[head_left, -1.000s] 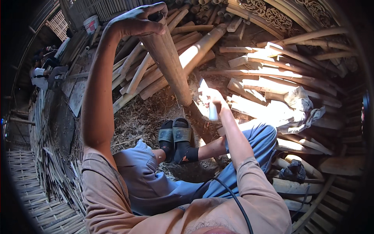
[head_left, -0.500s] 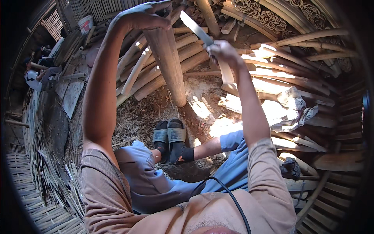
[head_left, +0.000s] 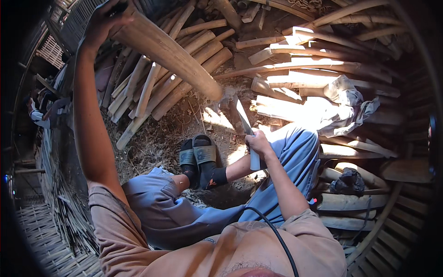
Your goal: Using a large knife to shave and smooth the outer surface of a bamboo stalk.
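At the upper left, my left hand (head_left: pixel 100 25) is closed on the top end of a thick bamboo section (head_left: pixel 170 55), my arm stretched far out. The bamboo leans, its lower end at the ground in front of my feet. My right hand (head_left: pixel 259 142) is wrapped round the handle of a large knife (head_left: pixel 242 115). It is held low, close to my raised knee. The blade points up and away, its tip a little right of the bamboo's lower end and apart from it. The handle's pale butt sticks out below my fist.
Split bamboo lengths (head_left: pixel 295 83) are piled at the right, under a crumpled pale cloth (head_left: pixel 348 104). More bamboo pieces (head_left: pixel 198 55) lie behind the held section. My sandalled feet (head_left: pixel 203 159) rest on littered soil. A black bag (head_left: pixel 348 182) sits right; another person (head_left: pixel 41 111) is far left.
My left hand has swung the bamboo's top to the left, from nearly upright to a strong lean. My right hand has lowered the knife toward my knee.
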A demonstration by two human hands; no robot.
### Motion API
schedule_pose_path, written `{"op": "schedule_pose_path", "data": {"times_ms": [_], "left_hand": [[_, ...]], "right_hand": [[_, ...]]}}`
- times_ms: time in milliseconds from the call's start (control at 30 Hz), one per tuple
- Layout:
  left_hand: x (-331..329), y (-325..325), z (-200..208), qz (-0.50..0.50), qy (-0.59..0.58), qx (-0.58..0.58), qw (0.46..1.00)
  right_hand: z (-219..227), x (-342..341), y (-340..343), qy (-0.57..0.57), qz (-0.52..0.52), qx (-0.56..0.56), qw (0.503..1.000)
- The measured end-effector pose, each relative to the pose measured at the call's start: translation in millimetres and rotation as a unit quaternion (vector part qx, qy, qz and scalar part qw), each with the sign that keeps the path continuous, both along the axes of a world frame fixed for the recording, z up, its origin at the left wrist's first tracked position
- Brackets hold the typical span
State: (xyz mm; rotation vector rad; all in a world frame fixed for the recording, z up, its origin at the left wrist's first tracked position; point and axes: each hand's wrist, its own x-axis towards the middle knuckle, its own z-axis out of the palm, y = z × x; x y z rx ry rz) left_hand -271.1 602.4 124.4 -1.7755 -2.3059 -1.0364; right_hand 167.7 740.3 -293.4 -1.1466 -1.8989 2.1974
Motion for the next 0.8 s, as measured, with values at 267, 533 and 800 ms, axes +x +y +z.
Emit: {"op": "schedule_pose_path", "data": {"times_ms": [267, 533, 800], "left_hand": [[9, 2, -38, 0.066, -0.034, -0.081, 0.994], [12, 8, -25, 0.035, -0.050, -0.177, 0.982], [44, 26, -6, -0.022, 0.013, -0.197, 0.980]], "right_hand": [[-24, -15, 5, -0.038, -0.093, -0.263, 0.960], [-3, -22, -33, 0.102, -0.162, -0.158, 0.969], [67, -49, -26, 0.106, -0.009, 0.101, 0.989]]}}
